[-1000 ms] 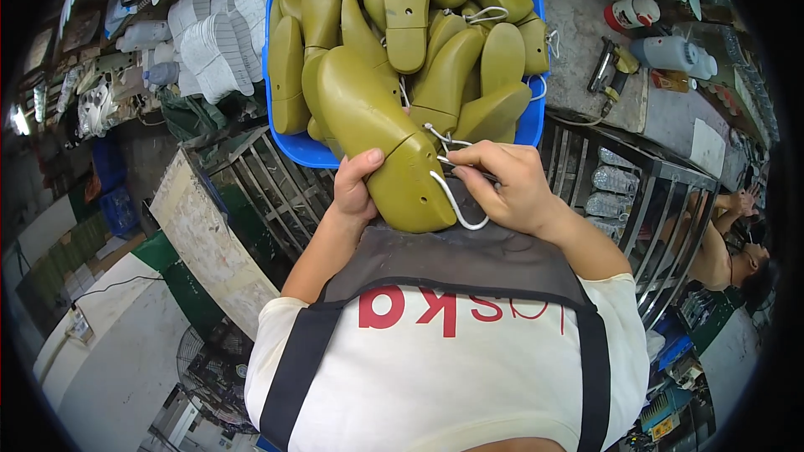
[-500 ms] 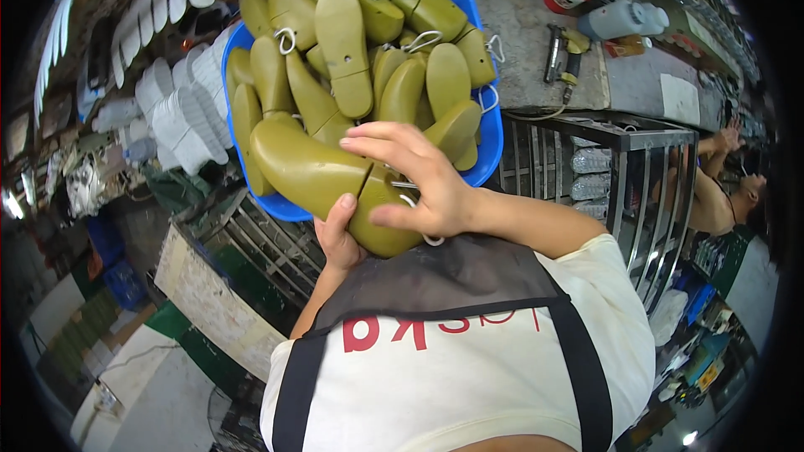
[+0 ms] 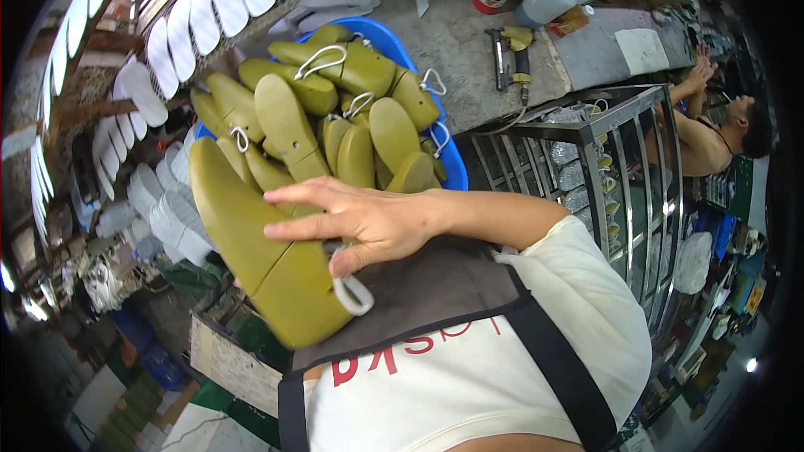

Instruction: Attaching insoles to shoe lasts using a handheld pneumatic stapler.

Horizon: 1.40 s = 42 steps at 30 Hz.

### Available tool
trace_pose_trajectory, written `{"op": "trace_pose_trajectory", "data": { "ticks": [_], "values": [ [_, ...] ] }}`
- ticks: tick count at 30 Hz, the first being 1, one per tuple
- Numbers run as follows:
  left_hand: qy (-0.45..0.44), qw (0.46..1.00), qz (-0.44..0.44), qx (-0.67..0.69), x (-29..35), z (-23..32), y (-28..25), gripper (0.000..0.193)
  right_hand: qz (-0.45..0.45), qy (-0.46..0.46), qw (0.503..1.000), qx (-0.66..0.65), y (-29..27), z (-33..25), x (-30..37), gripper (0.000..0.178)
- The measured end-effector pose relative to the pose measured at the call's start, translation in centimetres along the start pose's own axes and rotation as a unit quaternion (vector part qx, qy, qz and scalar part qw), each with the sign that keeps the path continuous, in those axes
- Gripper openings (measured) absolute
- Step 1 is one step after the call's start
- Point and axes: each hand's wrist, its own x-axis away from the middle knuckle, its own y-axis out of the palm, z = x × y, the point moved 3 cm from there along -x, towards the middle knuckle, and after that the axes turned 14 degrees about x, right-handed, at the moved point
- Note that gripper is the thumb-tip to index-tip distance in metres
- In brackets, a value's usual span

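Right up against our chest, over the apron [image 3: 419,301], we've got one olive-green shoe last [image 3: 260,251] pulled away from the pile. Our right hand [image 3: 360,222] lies across its top, fingers stretched out flat toward the toe end, with the thumb hooked down by the white cord loop [image 3: 356,293] at the heel. So that hand is pressing and steadying more than clenching. The last sits tilted, toe up-left, heel down by the apron, just in front of the blue tub [image 3: 448,169] that holds the rest of the lasts [image 3: 352,117].

Looks to us like the picking-one-out step: a single last is out of the tub and being held for a look or a carry. Our guess is that moving it anywhere needs a proper grip first, either fingers wrapped round the body or a finger through the loop, since a flat palm alone won't hold it.

Hard to see: our left hand is completely behind the last, so we can't tell if it's gripping underneath. The far side of the tub is buried under lasts. Stuff on the counter [image 3: 469,42], a tool and some bottles, is too small to make out. A person sits off to the right by a metal rack [image 3: 611,176].
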Motion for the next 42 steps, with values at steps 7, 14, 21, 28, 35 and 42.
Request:
{"op": "trace_pose_trajectory", "data": {
  "ticks": [7, 14, 21, 28, 35, 42],
  "values": [
    [-0.527, 0.718, -0.166, 0.424, -0.1, -2.7, 3.9, 0.088, 0.586, 0.386, 0.697, 0.147, -19.0, 25.1, 15.4, 0.036],
    [-0.323, 0.927, -0.013, 0.191, 2.3, 0.6, -0.5, 0.070, 0.262, 0.804, 0.386, 0.368, -18.3, 31.8, 30.3, 0.042],
    [-0.280, 0.950, 0.055, 0.128, 3.0, -1.0, -0.1, 0.067, 0.271, 0.684, 0.544, 0.403, -13.6, 32.5, 27.5, 0.048],
    [-0.334, 0.933, -0.029, 0.129, 0.9, -2.2, -0.2, 0.070, 0.219, 0.445, 0.731, 0.469, -14.0, 27.4, 14.0, 0.062],
    [-0.276, 0.950, -0.013, 0.148, 0.7, -0.5, -4.1, 0.061, 0.274, -0.267, 0.796, 0.469, -16.7, -1.5, -12.8, 0.039],
    [-0.239, 0.944, -0.018, 0.228, 0.7, 0.8, -4.3, 0.061, 0.025, 0.055, 0.689, 0.723, -21.6, -0.5, -25.2, 0.058]
  ]
}}
